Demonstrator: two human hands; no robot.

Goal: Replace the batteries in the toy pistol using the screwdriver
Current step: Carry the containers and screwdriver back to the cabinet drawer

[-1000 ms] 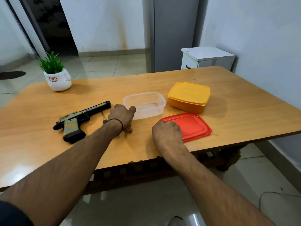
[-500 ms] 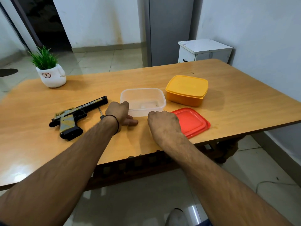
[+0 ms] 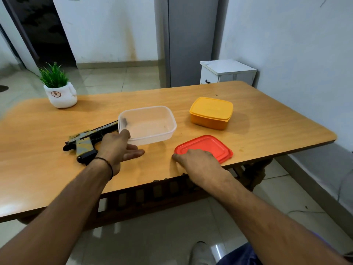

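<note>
Toy pistol (image 3: 87, 139) on its side on the table (image 3: 267, 121), just left of the open left hand (image 3: 118, 148).
The left hand lies flat with its fingers stretched toward the right and one digit raised against the near-left corner of the clear box (image 3: 152, 139). The right hand (image 3: 196, 161) rests knuckles-up on the near-left corner of the red lid (image 3: 212, 145), close to the table's front edge; its fingers are hidden, so I cannot tell whether it grips the lid. The pistol's barrel points back and right, reaching the box's left wall, and its grip points toward the front edge, partly behind the left wrist. Bare wood runs between the two hands, left of the pistol, and back to the plant pot (image 3: 61, 95). A closed yellow box (image 3: 211, 112) stands behind the lid, well apart from both hands.
</note>
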